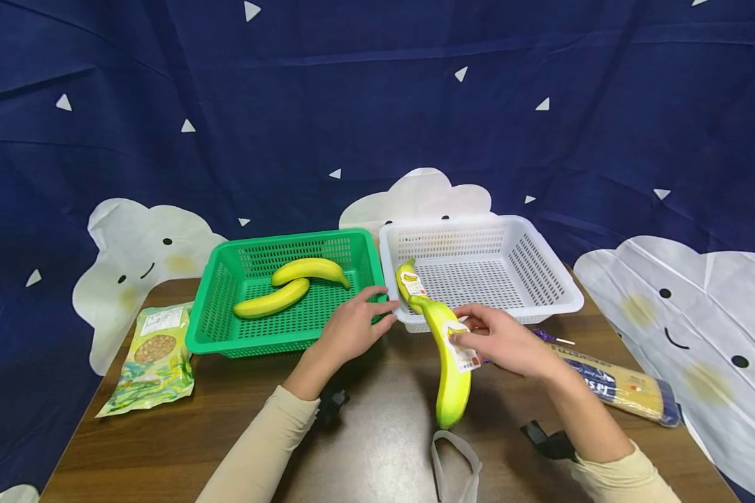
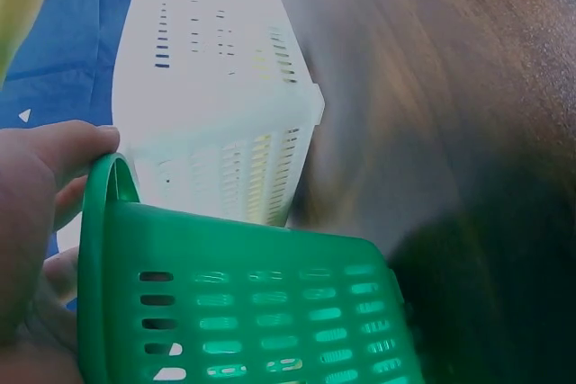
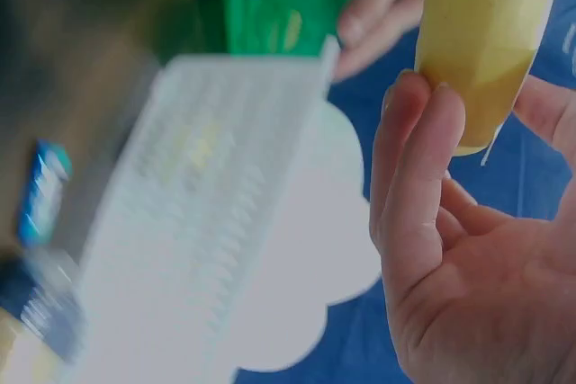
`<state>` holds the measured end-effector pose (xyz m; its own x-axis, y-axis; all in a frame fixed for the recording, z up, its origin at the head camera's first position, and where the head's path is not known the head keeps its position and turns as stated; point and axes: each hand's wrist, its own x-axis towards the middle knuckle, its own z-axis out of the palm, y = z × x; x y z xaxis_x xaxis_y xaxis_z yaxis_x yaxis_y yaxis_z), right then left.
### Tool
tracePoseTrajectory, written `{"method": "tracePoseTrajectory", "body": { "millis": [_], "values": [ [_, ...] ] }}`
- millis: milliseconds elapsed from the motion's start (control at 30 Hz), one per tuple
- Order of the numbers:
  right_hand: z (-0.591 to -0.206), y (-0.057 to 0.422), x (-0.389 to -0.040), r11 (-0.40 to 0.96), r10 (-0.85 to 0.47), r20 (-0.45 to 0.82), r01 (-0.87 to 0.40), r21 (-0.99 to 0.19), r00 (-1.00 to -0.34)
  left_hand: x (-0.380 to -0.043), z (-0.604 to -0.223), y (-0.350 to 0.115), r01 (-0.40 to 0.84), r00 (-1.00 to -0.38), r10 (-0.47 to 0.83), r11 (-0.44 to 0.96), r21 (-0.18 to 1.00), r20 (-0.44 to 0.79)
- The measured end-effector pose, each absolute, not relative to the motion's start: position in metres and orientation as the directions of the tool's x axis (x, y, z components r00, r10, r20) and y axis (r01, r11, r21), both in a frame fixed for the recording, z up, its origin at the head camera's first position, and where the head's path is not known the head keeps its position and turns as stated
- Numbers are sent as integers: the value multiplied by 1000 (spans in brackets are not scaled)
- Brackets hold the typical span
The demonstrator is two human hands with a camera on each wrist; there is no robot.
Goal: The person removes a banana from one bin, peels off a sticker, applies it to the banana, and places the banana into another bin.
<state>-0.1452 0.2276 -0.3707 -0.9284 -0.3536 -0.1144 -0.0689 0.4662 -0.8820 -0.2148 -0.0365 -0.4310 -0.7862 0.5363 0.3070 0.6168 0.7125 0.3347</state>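
My right hand (image 1: 500,339) pinches a large yellow banana (image 1: 451,391) by its white label card, with the stem pointing toward the white basket (image 1: 556,293). The right wrist view shows the banana (image 3: 486,42) between thumb and fingers. A second labelled banana (image 1: 406,274) lies along the left side of the white basket. My left hand (image 1: 352,325) reaches over the right rim of the green basket (image 1: 242,346), fingers mostly straight. In the left wrist view, a fingertip (image 2: 103,139) rests at the green rim's corner. Two bananas (image 1: 311,269) without labels lie inside the green basket.
A bag of round tan pieces (image 1: 154,356) lies left of the green basket. To the right are a spaghetti pack (image 1: 623,384) and a purple-wrapped lollipop (image 1: 547,337). A grey strap (image 1: 456,447) hangs at the near side. A dark blue cloth (image 1: 377,105) rises behind the table.
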Motion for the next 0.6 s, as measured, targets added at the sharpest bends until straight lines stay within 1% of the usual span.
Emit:
{"method": "tracePoseTrajectory", "body": {
  "millis": [167,300,433,600],
  "values": [
    [-338,240,-178,517,-345,-135,-68,-853,-929,-215,-431,-37,608,-794,532,711,354,295],
    [-321,247,-208,564,-345,-153,-74,-822,-926,-215,-431,-36,602,-798,525,716,354,295],
    [-312,250,-238,619,-332,-201,-52,-784,-922,-216,-432,-35,604,-796,524,720,343,303],
    [-311,250,-272,684,-309,-252,-30,-729,-917,-216,-433,-37,595,-803,519,734,329,293]
  ]
}}
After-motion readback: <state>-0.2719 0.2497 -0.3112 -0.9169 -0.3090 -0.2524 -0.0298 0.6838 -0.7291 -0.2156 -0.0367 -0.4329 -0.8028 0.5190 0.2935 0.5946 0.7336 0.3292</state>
